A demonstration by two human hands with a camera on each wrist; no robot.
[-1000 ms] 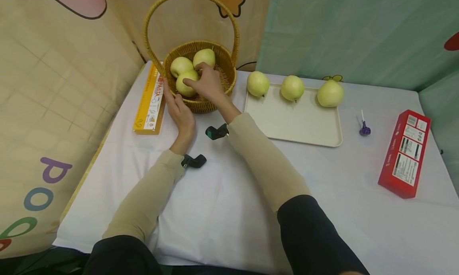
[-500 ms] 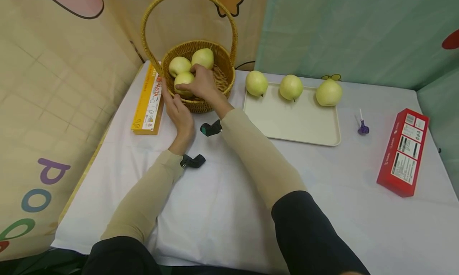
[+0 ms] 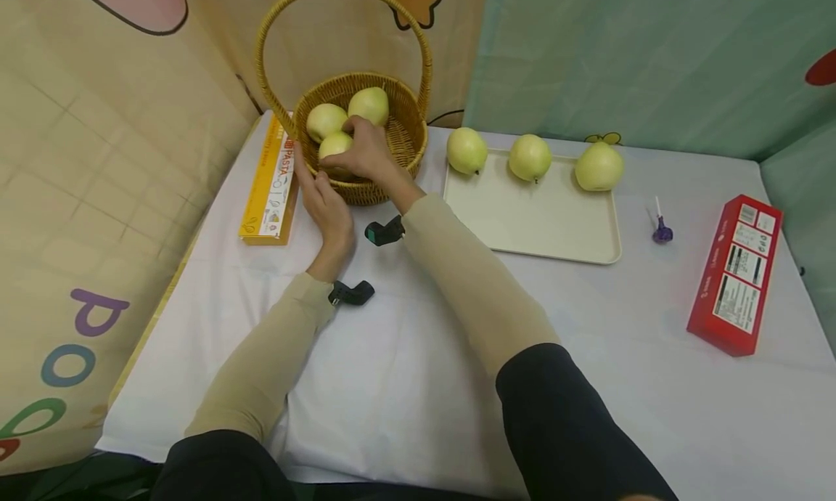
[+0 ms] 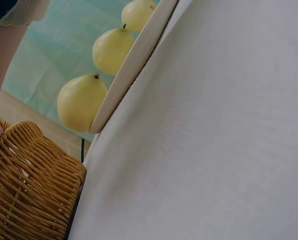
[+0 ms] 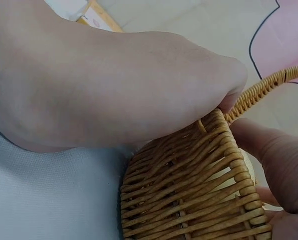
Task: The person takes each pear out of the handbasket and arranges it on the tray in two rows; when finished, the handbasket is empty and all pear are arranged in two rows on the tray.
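A woven wicker basket (image 3: 406,141) with a tall arched handle stands at the table's back left and holds three pale yellow-green pears. My right hand (image 3: 374,154) reaches over its near rim and grips the nearest pear (image 3: 334,144) between thumb and fingers; much of that pear is covered. Behind it lie the other two, a left pear (image 3: 325,121) and a right pear (image 3: 369,106). Against the basket's near left outer wall rests my left hand (image 3: 332,212), fingers straight. The right wrist view shows the left hand (image 5: 139,85) beside the basket weave (image 5: 203,185).
Right of the basket, a cream tray (image 3: 542,225) bears three pears along its far edge. A yellow pasta box (image 3: 269,189) lies left of the basket. Farther right are a purple lollipop (image 3: 662,232) and a red box (image 3: 734,276). Curtains hang behind the table.
My right hand has shifted slightly left, and its thumb has come lower over the near pear, covering more of it. The left hand stays at the basket's side.
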